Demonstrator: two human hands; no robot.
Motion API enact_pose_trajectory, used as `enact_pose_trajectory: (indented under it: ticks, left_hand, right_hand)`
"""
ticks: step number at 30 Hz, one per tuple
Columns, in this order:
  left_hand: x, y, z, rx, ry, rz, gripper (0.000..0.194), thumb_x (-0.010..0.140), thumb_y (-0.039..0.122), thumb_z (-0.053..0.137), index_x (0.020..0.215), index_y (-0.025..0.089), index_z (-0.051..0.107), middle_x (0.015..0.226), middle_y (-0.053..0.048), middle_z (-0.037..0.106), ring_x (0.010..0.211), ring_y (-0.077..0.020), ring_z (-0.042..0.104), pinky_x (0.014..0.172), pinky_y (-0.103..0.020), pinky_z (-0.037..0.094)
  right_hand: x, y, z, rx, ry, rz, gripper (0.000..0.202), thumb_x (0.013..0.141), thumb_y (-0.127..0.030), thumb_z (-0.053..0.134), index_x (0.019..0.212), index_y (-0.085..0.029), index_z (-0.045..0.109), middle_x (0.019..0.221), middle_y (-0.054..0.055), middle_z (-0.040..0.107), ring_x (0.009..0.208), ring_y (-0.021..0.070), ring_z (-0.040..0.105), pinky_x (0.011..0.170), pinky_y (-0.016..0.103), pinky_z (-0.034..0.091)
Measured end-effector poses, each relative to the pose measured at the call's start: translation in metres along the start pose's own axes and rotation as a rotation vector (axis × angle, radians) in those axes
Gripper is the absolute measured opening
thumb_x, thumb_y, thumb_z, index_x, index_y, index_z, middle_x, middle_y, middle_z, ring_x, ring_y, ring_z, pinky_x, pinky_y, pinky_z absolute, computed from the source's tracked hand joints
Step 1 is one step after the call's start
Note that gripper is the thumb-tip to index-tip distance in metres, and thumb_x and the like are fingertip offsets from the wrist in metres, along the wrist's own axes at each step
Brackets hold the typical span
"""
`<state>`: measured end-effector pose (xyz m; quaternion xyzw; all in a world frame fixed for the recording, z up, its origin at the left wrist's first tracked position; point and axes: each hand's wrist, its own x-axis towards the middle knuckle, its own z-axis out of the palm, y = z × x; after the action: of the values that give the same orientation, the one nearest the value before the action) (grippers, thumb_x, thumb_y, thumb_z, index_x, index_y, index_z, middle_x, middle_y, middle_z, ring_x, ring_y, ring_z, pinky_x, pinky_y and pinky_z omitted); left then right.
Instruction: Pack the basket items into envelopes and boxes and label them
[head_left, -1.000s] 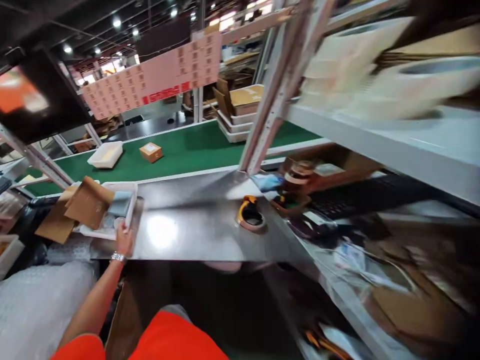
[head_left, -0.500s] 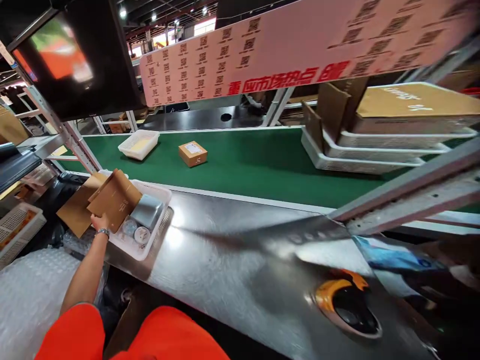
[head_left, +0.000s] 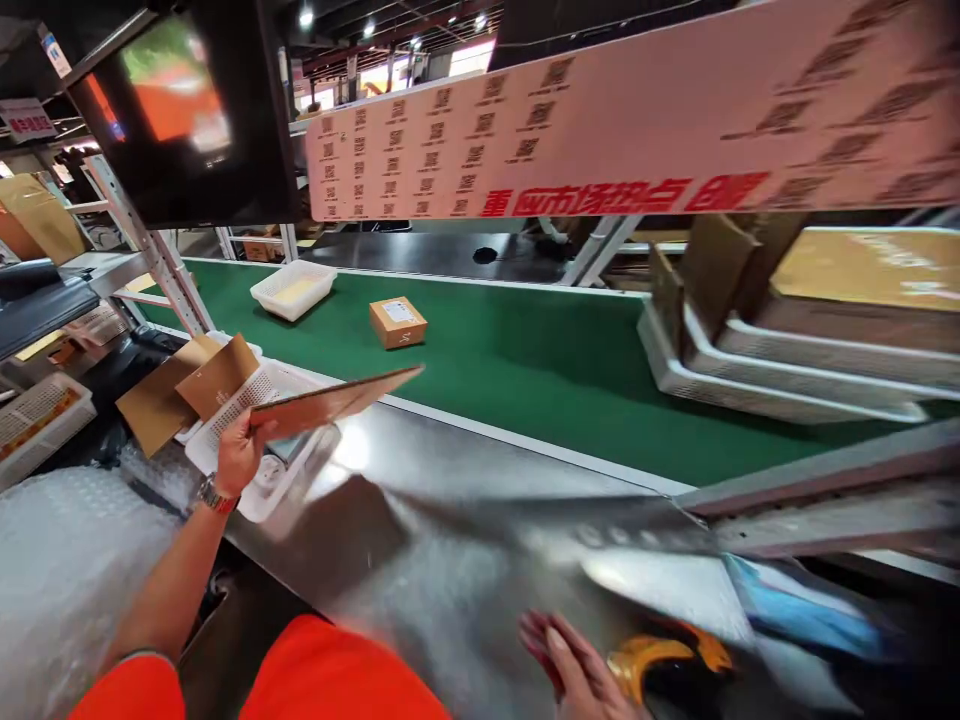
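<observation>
My left hand (head_left: 241,455) grips one end of a flat folded piece of brown cardboard (head_left: 337,398), held up and tilted over a white plastic basket (head_left: 259,505). A grey packet and a round clear item lie in that basket, partly hidden below the cardboard. More brown cardboard (head_left: 219,378) leans at the basket's left side. My right hand (head_left: 574,665) hovers low over the metal table (head_left: 450,560), empty, with thumb and fingers apart and slightly blurred. Just right of it sits an orange-and-black object like a tape dispenser (head_left: 637,655), partly covered by the hand.
A green conveyor belt (head_left: 517,370) runs behind the table, carrying a small labelled box (head_left: 397,323), a white basket (head_left: 294,290) and stacked baskets (head_left: 780,390) with cardboard. Bubble wrap (head_left: 67,580) lies at left. A metal post (head_left: 840,490) crosses at right, beside a blurred blue-and-white bag (head_left: 810,610).
My left hand has lifted a piece of cardboard out of the basket and moved it right. My right hand has come into view beside the orange-and-black object. The view has shifted.
</observation>
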<state>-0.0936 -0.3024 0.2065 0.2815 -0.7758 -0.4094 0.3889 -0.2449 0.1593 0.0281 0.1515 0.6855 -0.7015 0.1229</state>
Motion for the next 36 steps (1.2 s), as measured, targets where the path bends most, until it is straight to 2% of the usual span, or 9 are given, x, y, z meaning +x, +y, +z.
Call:
enact_pose_trajectory:
  ticks: [4,7,10,13,18,25,27,32,36]
  left_hand:
    - [-0.062,0.036,0.077,-0.243,-0.323,-0.156,0.034,0.085,0.052,0.077,0.098,0.021,0.081,0.093,-0.008,0.081,0.095,-0.0288,0.075,0.090,-0.042,0.065]
    - [-0.109,0.050,0.136,-0.340,-0.477,-0.234,0.034,0.080,0.047,0.081,0.103,0.022,0.081,0.102,-0.010,0.083,0.099,-0.0308,0.076,0.092,-0.044,0.065]
    - [-0.146,0.059,0.178,-0.359,-0.420,-0.286,0.050,0.078,0.055,0.085,0.113,0.021,0.075,0.113,-0.012,0.083,0.107,-0.0311,0.076,0.101,-0.045,0.063]
    - [-0.170,0.062,0.203,-0.343,-0.277,-0.333,0.061,0.082,0.074,0.075,0.110,0.020,0.073,0.113,-0.013,0.081,0.107,-0.0298,0.075,0.103,-0.045,0.060]
    - [-0.188,0.050,0.226,-0.246,-0.157,-0.492,0.070,0.070,0.084,0.078,0.095,0.019,0.074,0.096,-0.011,0.080,0.094,-0.0316,0.075,0.094,-0.048,0.062]
    - [-0.183,0.055,0.248,-0.256,-0.391,-0.361,0.063,0.088,0.062,0.066,0.134,0.021,0.074,0.142,-0.015,0.077,0.138,-0.0347,0.070,0.122,-0.050,0.053]
    - [-0.180,0.057,0.247,-0.209,-0.493,-0.312,0.067,0.088,0.060,0.067,0.143,0.022,0.071,0.148,-0.014,0.075,0.147,-0.0344,0.065,0.127,-0.051,0.049]
    - [-0.173,0.041,0.221,-0.143,-0.777,-0.217,0.067,0.083,0.062,0.077,0.142,0.031,0.077,0.156,-0.012,0.070,0.158,-0.0371,0.054,0.136,-0.055,0.038]
    - [-0.160,0.023,0.211,-0.008,-0.945,-0.133,0.073,0.058,0.062,0.099,0.123,0.031,0.086,0.161,-0.018,0.064,0.159,-0.0479,0.049,0.133,-0.063,0.040]
  right_hand:
    - [0.009,-0.067,0.005,0.193,-0.132,-0.203,0.089,0.077,-0.071,0.081,0.152,-0.027,0.063,0.160,0.014,0.066,0.152,0.0363,0.059,0.129,0.059,0.046]
    - [0.018,-0.087,-0.001,0.224,-0.139,-0.272,0.080,0.086,-0.074,0.073,0.147,-0.024,0.065,0.151,0.013,0.071,0.145,0.0331,0.062,0.126,0.055,0.047]
    - [0.030,-0.078,-0.013,0.156,0.005,-0.279,0.070,0.082,-0.077,0.074,0.124,-0.021,0.071,0.125,0.010,0.078,0.125,0.0316,0.068,0.115,0.050,0.052]
    - [0.035,-0.056,-0.027,0.065,0.097,-0.246,0.068,0.075,-0.078,0.078,0.113,-0.022,0.069,0.114,0.009,0.076,0.115,0.0302,0.067,0.109,0.045,0.052]
    - [0.020,-0.036,-0.057,-0.018,-0.079,-0.215,0.067,0.085,-0.072,0.074,0.134,-0.028,0.064,0.138,0.011,0.070,0.130,0.0327,0.062,0.117,0.046,0.050]
    - [0.009,-0.068,-0.067,0.022,-0.744,-0.272,0.083,0.080,-0.071,0.082,0.151,-0.031,0.064,0.149,0.011,0.071,0.147,0.0388,0.060,0.128,0.053,0.043]
    - [0.022,-0.066,-0.059,0.061,-0.725,-0.233,0.090,0.072,-0.073,0.089,0.148,-0.029,0.067,0.149,0.013,0.071,0.148,0.0395,0.059,0.129,0.055,0.041]
    - [0.046,-0.029,-0.027,0.018,-0.369,-0.144,0.114,0.038,-0.054,0.108,0.142,-0.029,0.067,0.156,0.015,0.067,0.147,0.0441,0.059,0.127,0.062,0.042]
    - [0.039,-0.023,-0.010,-0.060,-0.224,-0.180,0.076,0.052,-0.050,0.103,0.119,-0.023,0.077,0.119,0.011,0.082,0.119,0.0401,0.073,0.117,0.062,0.051]
